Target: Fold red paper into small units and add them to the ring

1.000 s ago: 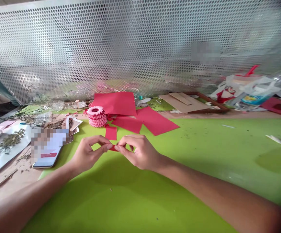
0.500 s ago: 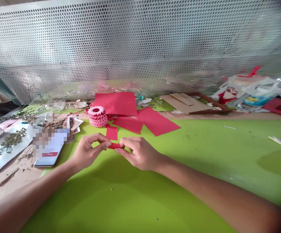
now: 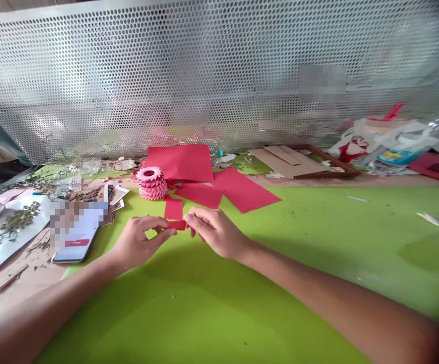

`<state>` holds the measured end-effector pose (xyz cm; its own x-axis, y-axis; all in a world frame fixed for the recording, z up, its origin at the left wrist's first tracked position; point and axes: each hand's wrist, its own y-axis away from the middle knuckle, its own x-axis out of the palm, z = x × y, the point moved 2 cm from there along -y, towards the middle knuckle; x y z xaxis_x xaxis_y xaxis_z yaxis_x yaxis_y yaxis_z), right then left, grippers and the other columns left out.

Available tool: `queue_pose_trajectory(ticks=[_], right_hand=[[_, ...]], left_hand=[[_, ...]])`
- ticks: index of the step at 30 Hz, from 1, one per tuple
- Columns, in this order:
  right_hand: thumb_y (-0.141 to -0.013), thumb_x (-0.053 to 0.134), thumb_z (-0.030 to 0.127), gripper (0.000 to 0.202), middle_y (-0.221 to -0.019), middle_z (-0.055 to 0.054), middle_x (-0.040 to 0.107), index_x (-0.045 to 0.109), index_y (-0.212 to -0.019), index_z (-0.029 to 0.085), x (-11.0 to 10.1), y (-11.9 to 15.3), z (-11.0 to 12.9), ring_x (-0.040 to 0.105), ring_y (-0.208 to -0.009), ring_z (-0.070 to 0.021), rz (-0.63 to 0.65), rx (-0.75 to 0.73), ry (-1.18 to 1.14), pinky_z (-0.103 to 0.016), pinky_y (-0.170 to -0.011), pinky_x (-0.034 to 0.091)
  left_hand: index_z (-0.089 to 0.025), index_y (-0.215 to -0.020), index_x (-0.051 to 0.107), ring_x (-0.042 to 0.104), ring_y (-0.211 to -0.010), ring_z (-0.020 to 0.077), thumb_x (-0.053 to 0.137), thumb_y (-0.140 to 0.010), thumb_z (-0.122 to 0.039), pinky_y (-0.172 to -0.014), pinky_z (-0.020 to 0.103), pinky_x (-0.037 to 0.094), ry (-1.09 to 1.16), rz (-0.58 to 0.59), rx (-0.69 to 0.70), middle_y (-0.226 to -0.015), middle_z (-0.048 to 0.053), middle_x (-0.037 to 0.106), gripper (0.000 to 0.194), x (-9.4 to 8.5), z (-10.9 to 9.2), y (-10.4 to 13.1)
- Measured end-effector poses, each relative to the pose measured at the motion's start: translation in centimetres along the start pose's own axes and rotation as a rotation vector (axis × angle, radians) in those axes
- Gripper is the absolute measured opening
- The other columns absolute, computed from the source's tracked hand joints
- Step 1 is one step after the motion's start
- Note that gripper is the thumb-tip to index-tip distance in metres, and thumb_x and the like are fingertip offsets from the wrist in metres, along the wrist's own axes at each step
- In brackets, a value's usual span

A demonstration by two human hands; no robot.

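A small folded strip of red paper (image 3: 176, 225) is held above the green mat (image 3: 189, 308). My left hand (image 3: 138, 240) pinches its left end between thumb and fingers. My right hand (image 3: 217, 232) has its fingers closed at the strip's right end. Just behind the strip lies a small red paper piece (image 3: 173, 208). Larger red sheets (image 3: 246, 189) spread out behind my right hand. A pink and white stack of folded paper rings (image 3: 152, 184) stands behind my left hand.
A phone (image 3: 77, 245) lies at the left, beside dried plant bits on white paper (image 3: 33, 227). A perforated metal panel (image 3: 189, 65) rises at the back. Cardboard (image 3: 288, 161), a wooden frame (image 3: 341, 167) and plastic bags (image 3: 386, 144) sit at the back right.
The fingers of my right hand have shifted up along the strip's right end, and the thumb has come up from beneath it. My left hand has moved slightly down.
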<state>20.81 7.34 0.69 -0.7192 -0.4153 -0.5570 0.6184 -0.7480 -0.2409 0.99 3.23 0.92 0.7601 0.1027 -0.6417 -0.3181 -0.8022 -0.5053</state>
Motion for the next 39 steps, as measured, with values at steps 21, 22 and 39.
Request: queue_pose_trajectory(ticks=[21, 22, 39], right_hand=[[-0.094, 0.049, 0.024, 0.022, -0.076, -0.005, 0.071, 0.069, -0.097, 0.014, 0.7, -0.1, -0.5, 0.059, -0.059, -0.0128, 0.260, 0.101, -0.073, -0.023, -0.053, 0.042], [-0.092, 0.051, 0.023, 0.021, -0.075, -0.004, 0.071, 0.070, -0.095, 0.015, 0.7, 0.0, -0.4, 0.058, -0.057, -0.0126, 0.243, 0.060, 0.012, -0.023, -0.051, 0.039], [-0.097, 0.049, 0.034, 0.041, -0.049, 0.001, 0.053, 0.053, -0.060, 0.018, 0.8, 0.3, 0.7, 0.045, -0.043, -0.0098, 0.137, -0.079, 0.235, -0.025, -0.048, 0.026]], left_hand=[[-0.021, -0.070, 0.073, 0.062, -0.060, 0.0147, 0.070, -0.085, -0.045, -0.070, 0.029, 0.048, -0.137, 0.082, 0.155, -0.062, 0.000, 0.070, 0.028, 0.4, 1.2, 0.5], [-0.021, -0.071, 0.073, 0.062, -0.060, 0.0148, 0.069, -0.086, -0.046, -0.071, 0.029, 0.049, -0.131, 0.096, 0.156, -0.062, 0.000, 0.071, 0.029, 0.4, 1.2, 0.5], [-0.021, -0.096, 0.070, 0.065, -0.066, 0.0141, 0.058, -0.094, -0.026, -0.063, 0.024, 0.050, -0.129, -0.003, 0.051, -0.075, 0.001, 0.073, 0.013, 0.3, 0.6, 0.2]])
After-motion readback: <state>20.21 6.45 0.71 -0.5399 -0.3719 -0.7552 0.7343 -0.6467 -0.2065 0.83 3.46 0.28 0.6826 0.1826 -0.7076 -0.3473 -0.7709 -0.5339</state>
